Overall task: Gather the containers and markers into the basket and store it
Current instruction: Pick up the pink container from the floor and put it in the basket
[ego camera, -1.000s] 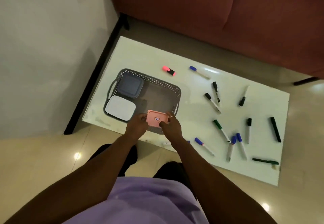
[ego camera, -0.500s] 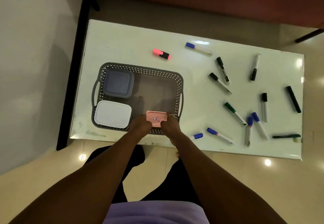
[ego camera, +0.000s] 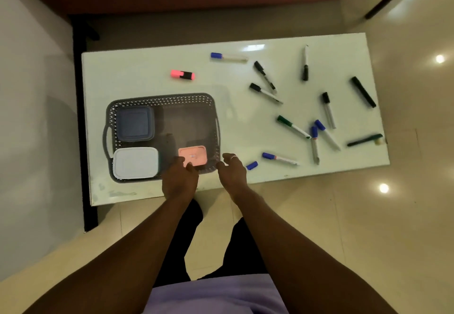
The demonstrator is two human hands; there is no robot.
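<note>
Grey basket [ego camera: 162, 99] holds blue, white and pink containers [ego camera: 192, 155]; capped markers [ego camera: 292, 127] scattered right.

I count one grey basket [ego camera: 162, 97] on the tabletop [ego camera: 147, 73], and three containers inside it: one blue-lidded [ego camera: 134, 127], one white-lidded [ego camera: 135, 162], one pink [ego camera: 192, 155].

Outside the basket I count twelve markers. One is a pink highlighter [ego camera: 183, 75]. Five have blue caps [ego camera: 216, 55] [ego camera: 267, 155] [ego camera: 314, 132] [ego camera: 319, 124] [ego camera: 252, 165], the last partly hidden behind a hand. Four have black caps on pale barrels [ego camera: 258, 65] [ego camera: 255, 87] [ego camera: 305, 73] [ego camera: 326, 98]. One has a green cap [ego camera: 284, 120]. One is dark all along [ego camera: 363, 91].

One more dark pen-like piece [ego camera: 364, 140] lies near the right edge; its kind is unclear to me.
</note>
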